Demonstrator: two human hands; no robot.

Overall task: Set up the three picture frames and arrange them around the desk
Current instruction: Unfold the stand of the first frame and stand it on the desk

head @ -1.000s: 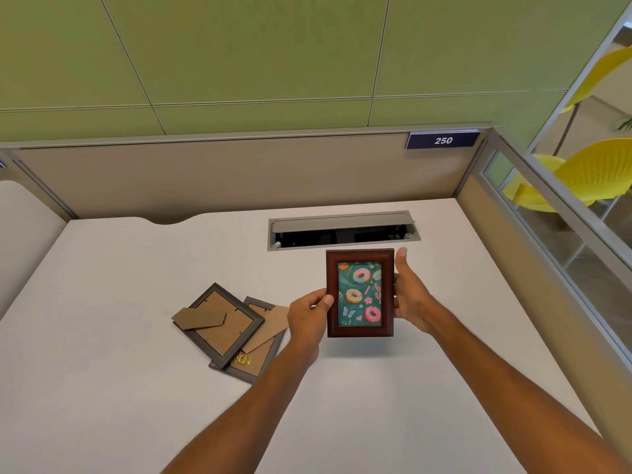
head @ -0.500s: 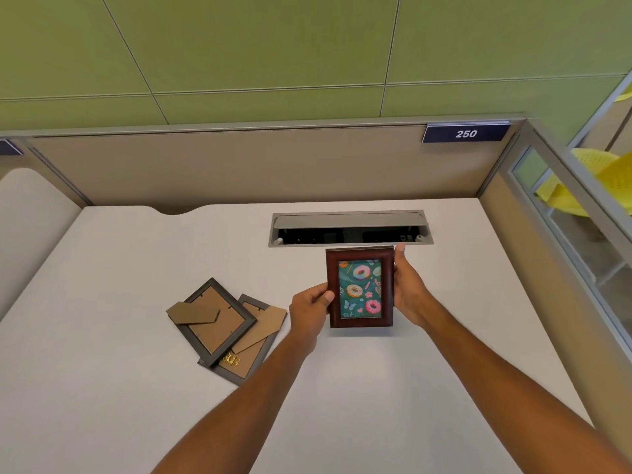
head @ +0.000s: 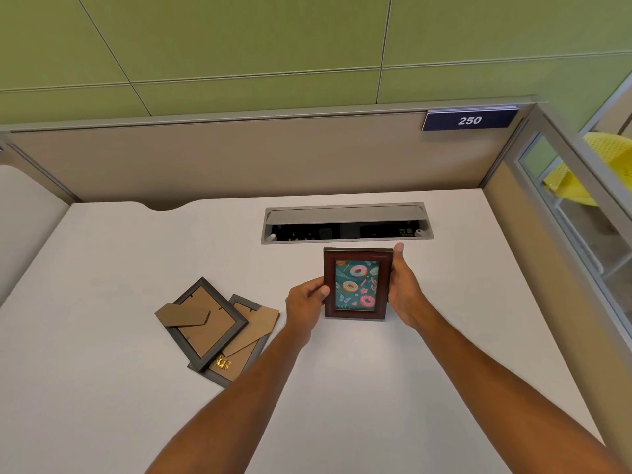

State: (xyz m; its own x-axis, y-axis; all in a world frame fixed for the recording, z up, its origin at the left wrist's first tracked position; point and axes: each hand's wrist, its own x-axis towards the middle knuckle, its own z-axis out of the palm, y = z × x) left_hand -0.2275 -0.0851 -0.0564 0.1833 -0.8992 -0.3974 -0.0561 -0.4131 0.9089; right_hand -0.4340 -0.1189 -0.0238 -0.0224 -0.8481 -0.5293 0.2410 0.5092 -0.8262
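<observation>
A small dark red wooden frame with a doughnut print stands upright near the middle of the white desk, its lower edge at or just above the desk top. My left hand grips its left edge and my right hand holds its right edge. Two dark grey frames lie face down to the left, cardboard backs up: the upper frame overlaps the lower frame, and both have their stand flaps showing.
An open cable tray is set into the desk just behind the red frame. Beige partition walls close the back and right sides, with a "250" sign. A yellow chair sits beyond the glass on the right.
Both hands have carried the red frame away from me and lower, toward the desk in front of the cable tray. The head view shifted slightly left. The grey frames have not moved.
</observation>
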